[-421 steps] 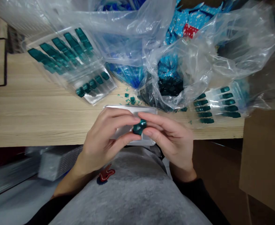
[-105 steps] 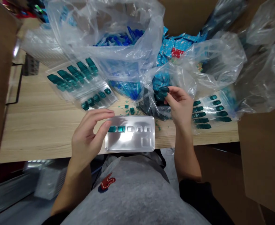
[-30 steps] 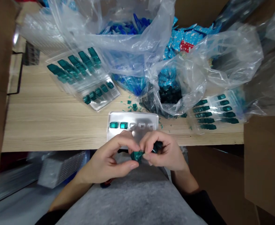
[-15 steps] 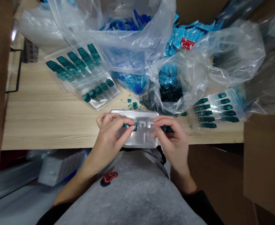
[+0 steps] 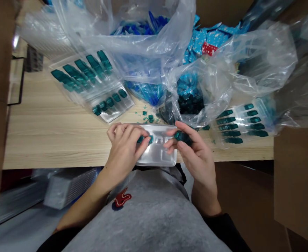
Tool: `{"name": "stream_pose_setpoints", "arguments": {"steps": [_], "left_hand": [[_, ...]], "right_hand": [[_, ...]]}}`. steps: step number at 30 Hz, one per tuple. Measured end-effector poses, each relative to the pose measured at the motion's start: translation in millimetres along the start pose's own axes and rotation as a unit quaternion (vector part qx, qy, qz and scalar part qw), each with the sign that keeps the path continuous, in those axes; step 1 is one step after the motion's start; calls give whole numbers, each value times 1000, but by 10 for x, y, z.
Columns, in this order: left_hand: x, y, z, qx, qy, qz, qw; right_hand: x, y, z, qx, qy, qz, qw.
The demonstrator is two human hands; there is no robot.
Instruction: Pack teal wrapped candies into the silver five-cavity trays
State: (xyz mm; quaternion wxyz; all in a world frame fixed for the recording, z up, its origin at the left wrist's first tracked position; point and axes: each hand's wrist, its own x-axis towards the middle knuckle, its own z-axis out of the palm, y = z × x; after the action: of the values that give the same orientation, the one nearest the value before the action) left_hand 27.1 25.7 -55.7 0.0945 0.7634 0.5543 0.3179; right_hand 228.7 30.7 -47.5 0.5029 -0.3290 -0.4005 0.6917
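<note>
Pinching right hand (image 5: 197,150): closed on a teal moulded piece (image 5: 183,137), thumb against fingers, just above the tray's right end. A light, steady pinch suits something this small.
Pressing left hand (image 5: 123,147): fingers curled down onto teal pieces (image 5: 144,139) sitting in the tray's row; a fingertip on each piece looks steadiest.
Tray: a shiny clear blister tray (image 5: 156,160) between both hands, on the pine table (image 5: 51,140), its right-hand pockets empty.
Around: filled blister trays (image 5: 112,117) to either side — a plastic bag (image 5: 190,103) of dark pieces just beyond.

A wooden table (image 5: 51,140) bears clear teal-filled trays (image 5: 109,101), plastic bags (image 5: 206,94) and teal scraps (image 5: 145,115).
</note>
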Motion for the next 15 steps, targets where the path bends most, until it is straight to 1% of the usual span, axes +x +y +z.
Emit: {"name": "stream_pose_setpoints", "arguments": {"steps": [3, 6, 7, 11, 13, 15], "left_hand": [[43, 28, -60, -59, 7, 8, 998], [94, 124, -147, -148, 34, 10, 988], [110, 164, -173, -163, 31, 14, 986], [162, 282, -226, -153, -9, 48, 987], [178, 292, -232, -155, -12, 50, 987], [188, 277, -236, -160, -4, 52, 986]], "right_hand": [[25, -4, 96, 20, -15, 12, 1000], [29, -13, 198, 21, -26, 33, 999], [24, -20, 224, 17, -27, 37, 999], [-1, -70, 269, -38, -12, 24, 999], [-8, -98, 263, -59, -12, 22, 998], [-7, -114, 251, -53, -21, 26, 998]]}}
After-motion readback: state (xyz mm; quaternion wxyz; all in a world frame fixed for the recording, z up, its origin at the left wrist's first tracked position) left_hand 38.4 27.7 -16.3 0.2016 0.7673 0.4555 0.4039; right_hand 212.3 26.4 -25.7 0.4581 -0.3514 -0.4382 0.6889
